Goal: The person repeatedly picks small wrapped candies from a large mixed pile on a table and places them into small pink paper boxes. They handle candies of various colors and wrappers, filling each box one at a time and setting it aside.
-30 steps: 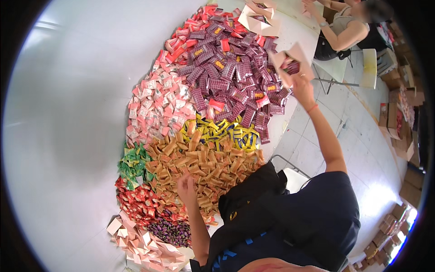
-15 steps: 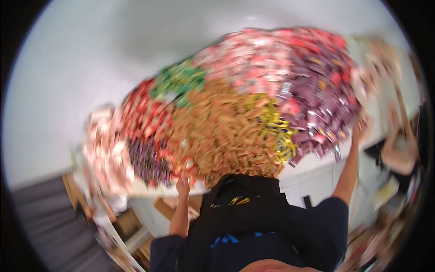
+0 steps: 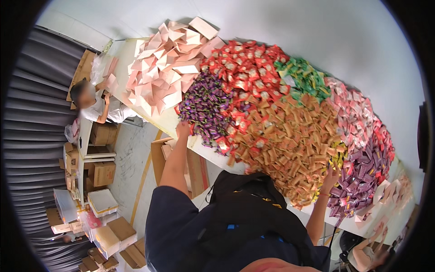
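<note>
White desk (image 3: pixel 181 119), long, heaped with wrapped sweets. Our left hand (image 3: pixel 182 129), grip loosely spread, touches the small purple foil-wrapped sweets (image 3: pixel 206 109) at the near edge; they could spill floorward. Our right hand (image 3: pixel 330 177), fingers spread, rests on the tan paper sachets (image 3: pixel 290 145), a loose pile that could slide.

Pink folded cartons (image 3: pixel 168 68) sat heaped at eleven o'clock, green packets (image 3: pixel 304 78) at one, cardboard boxes (image 3: pixel 105 172) stacked at eight, and a seated co-worker (image 3: pixel 97 105) leaned in at ten.
</note>
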Demonstrator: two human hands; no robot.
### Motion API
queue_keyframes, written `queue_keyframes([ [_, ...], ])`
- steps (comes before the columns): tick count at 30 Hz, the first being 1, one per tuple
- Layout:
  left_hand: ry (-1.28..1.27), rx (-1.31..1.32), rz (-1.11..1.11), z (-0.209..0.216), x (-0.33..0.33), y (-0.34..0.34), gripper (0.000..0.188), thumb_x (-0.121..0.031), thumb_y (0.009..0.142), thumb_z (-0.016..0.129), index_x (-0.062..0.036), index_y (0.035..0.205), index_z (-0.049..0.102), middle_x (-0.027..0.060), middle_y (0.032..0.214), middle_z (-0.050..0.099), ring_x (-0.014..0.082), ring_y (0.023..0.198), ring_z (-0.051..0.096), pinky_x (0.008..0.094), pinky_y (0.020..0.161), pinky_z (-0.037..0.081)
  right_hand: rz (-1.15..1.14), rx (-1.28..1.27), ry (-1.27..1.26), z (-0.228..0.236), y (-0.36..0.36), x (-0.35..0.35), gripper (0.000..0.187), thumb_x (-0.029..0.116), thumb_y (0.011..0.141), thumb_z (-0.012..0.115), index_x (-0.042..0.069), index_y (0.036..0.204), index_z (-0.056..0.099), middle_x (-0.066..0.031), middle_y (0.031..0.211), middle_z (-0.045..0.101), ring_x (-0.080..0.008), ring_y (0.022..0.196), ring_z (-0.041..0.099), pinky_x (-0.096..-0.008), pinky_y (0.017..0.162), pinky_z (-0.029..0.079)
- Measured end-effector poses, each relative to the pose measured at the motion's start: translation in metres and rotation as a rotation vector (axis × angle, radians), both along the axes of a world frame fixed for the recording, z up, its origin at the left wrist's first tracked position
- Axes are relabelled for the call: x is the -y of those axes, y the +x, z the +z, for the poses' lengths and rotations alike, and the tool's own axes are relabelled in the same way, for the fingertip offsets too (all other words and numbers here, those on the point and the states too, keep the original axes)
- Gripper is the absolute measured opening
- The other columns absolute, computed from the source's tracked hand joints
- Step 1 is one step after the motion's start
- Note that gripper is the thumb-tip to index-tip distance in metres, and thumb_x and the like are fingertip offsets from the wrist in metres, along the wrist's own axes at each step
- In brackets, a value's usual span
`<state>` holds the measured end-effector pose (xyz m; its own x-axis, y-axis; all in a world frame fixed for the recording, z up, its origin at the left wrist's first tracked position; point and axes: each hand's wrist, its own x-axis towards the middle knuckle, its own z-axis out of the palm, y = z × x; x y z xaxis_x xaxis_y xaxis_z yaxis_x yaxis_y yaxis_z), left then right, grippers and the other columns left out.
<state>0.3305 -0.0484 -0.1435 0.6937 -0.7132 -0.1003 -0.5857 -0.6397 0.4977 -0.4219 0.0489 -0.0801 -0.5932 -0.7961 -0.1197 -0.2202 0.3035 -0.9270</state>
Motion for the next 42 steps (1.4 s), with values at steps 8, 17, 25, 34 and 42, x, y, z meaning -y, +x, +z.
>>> queue_keyframes([
  [8, -0.059, -0.075, 0.309, 0.052, 0.218, 0.093, 0.08, -0.049, 0.069, 0.072, -0.0037, 0.13, 0.045, 0.0208, 0.136, 0.044, 0.0369, 0.122, 0.047, 0.0472, 0.094, 0.045, -0.053, 0.036, 0.062, 0.017, 0.243, -0.029, 0.029, 0.012, 0.091, 0.061, 0.002, 0.119, 0.061, 0.0034, 0.074, 0.053, -0.0033, 0.063, 0.041, -0.0208, 0.052, 0.029],
  [17, 0.038, -0.052, 0.354, 0.064, 0.296, 0.133, 0.1, -0.051, 0.06, 0.08, 0.0046, 0.132, 0.037, 0.0246, 0.134, 0.043, 0.0383, 0.122, 0.046, 0.0497, 0.095, 0.042, -0.108, 0.129, 0.146, 0.046, 0.32, -0.016, 0.029, 0.013, 0.092, 0.06, -0.001, 0.117, 0.059, -0.006, 0.099, 0.062, -0.0141, 0.089, 0.06, -0.0251, 0.077, 0.049],
  [25, -0.731, -0.798, 0.286, 0.047, 0.217, 0.147, 0.041, -0.018, 0.076, 0.074, 0.0049, 0.106, 0.059, 0.018, 0.102, 0.066, 0.0298, 0.08, 0.065, 0.0362, 0.069, 0.051, 0.406, 0.191, 0.093, 0.059, 0.417, 0.122, 0.022, 0.009, 0.093, 0.058, -0.002, 0.112, 0.061, -0.0058, 0.105, 0.062, -0.012, 0.091, 0.058, -0.0255, 0.08, 0.046],
  [34, -0.466, -0.124, -0.808, 0.219, 0.042, -0.015, 0.017, -0.008, 0.074, 0.068, -0.0066, 0.091, 0.066, 0.0087, 0.087, 0.064, 0.0281, 0.078, 0.06, 0.0393, 0.07, 0.044, 1.056, -0.513, -0.505, 0.22, 0.558, 0.203, 0.025, 0.0, 0.076, 0.066, 0.006, 0.1, 0.064, -0.0101, 0.101, 0.063, -0.0259, 0.097, 0.058, -0.037, 0.085, 0.046],
  [42, -0.447, -0.076, -1.282, 0.208, 0.014, -0.039, 0.013, -0.006, 0.067, 0.066, -0.0099, 0.078, 0.062, 0.0035, 0.077, 0.057, 0.0228, 0.075, 0.057, 0.0354, 0.068, 0.04, 1.317, -1.07, -0.247, 0.192, 0.515, 0.171, 0.011, 0.015, 0.074, 0.066, 0.01, 0.084, 0.064, -0.0038, 0.08, 0.057, -0.0216, 0.078, 0.051, -0.0352, 0.074, 0.038],
])
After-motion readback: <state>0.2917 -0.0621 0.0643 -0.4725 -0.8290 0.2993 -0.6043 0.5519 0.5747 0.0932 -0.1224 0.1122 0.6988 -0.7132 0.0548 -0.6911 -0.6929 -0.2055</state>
